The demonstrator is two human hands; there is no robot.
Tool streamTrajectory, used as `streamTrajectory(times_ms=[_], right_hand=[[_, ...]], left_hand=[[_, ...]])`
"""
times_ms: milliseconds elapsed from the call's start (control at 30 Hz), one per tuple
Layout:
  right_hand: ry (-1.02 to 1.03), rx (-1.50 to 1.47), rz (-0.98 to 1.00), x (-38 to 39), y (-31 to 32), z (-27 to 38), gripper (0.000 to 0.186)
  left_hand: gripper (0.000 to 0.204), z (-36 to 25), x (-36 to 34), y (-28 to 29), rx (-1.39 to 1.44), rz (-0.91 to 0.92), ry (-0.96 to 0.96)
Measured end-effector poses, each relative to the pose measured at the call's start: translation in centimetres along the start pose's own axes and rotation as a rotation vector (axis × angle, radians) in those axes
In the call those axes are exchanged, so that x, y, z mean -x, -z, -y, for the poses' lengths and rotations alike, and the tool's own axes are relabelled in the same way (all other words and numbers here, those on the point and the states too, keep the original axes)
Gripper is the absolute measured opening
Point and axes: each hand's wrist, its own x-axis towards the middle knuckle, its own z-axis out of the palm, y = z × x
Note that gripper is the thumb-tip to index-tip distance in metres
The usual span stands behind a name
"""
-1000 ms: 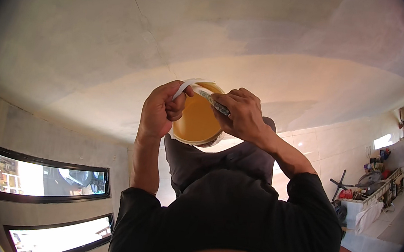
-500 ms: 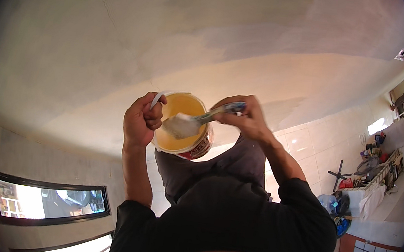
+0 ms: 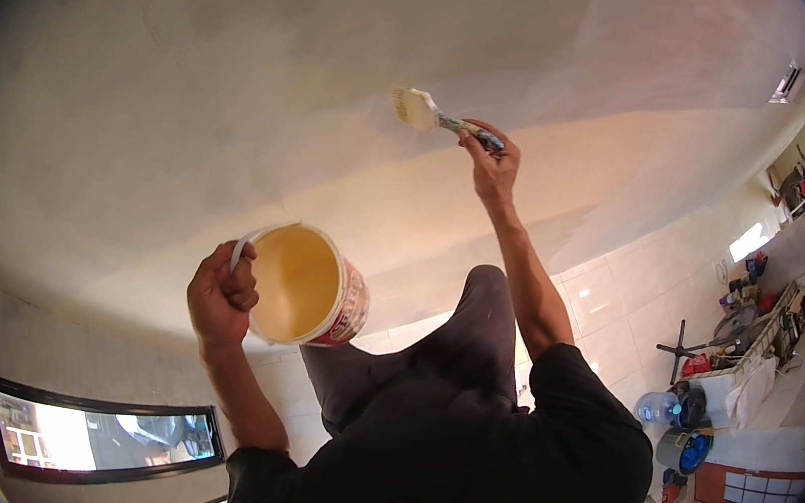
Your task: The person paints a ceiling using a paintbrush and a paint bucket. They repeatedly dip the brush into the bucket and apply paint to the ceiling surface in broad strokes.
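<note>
My left hand [image 3: 223,296] is closed round the white handle of a round bucket [image 3: 295,284]. The bucket tilts so that its yellowish inside shows; a red and white label runs round its side. Farther up, my right hand [image 3: 490,162] grips a wide paintbrush [image 3: 422,110] by its speckled handle. Pale, whitish paint coats the brush head, whose bristles point left at the wall [image 3: 271,95]. Whether the bristle tips touch the wall I cannot tell. The wall is pale, with a greyer band and a lighter one.
A dark-framed window [image 3: 103,438] is at the lower left. To the right, on the tiled floor, stand a clear water bottle [image 3: 658,408], a black fan base [image 3: 680,350] and a cluttered rack [image 3: 765,331]. A reddish-brown door [image 3: 750,492] lies beyond them.
The brush has come out of the bucket and moved up to the wall with my right hand. My left hand has carried the bucket down and to the left.
</note>
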Motion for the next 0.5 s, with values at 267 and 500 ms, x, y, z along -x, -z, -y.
streamTrajectory(times_ms=[267,500], right_hand=[[0.154,0.04,-0.379,-6.6,10.3,-3.8,0.019],[0.305,0.604,-0.78,-9.0,11.7,-2.3,0.018]], left_hand=[[0.035,-0.3,0.7,0.4,-0.013,-0.156,-0.065],[0.037,0.2,1.1,1.4,-0.013,-0.201,-0.12]])
